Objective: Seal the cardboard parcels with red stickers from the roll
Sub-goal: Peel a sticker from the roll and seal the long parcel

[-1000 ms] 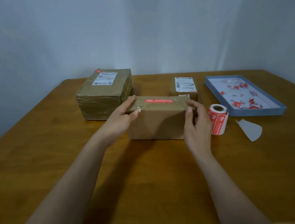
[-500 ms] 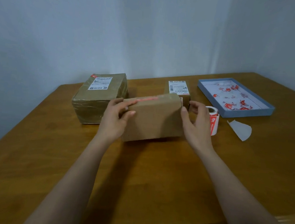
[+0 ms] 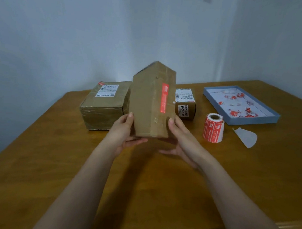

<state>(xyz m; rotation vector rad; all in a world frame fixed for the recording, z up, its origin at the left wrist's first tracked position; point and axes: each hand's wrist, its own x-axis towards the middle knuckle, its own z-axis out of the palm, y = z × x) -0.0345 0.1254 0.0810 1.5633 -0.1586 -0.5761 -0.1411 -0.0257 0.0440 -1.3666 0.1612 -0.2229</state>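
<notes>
**Stickered parcel held on end for checking**

The parcel (image 3: pixel 152 100) is held upright above the tabletop (image 3: pixel 141 177) middle, gripped at its lower end by the left hand (image 3: pixel 125 132) and right hand (image 3: pixel 179 138), fingers curled round it. One red sticker (image 3: pixel 164 98) is already on. Judged next: another sticker from the roll (image 3: pixel 213 128), toward the right edge. A plain wall (image 3: pixel 81 26) lies behind.

Centre frame: brown cardboard parcel (image 3: pixel 148 103) stood on end, lifted off the counter, red sticker (image 3: pixel 164 98) running vertically down its right face. Larger taped parcel (image 3: pixel 104 105) centre-left, small labelled parcel (image 3: pixel 185 103) behind right. Sticker roll (image 3: pixel 213 127) upright, right of centre.
</notes>
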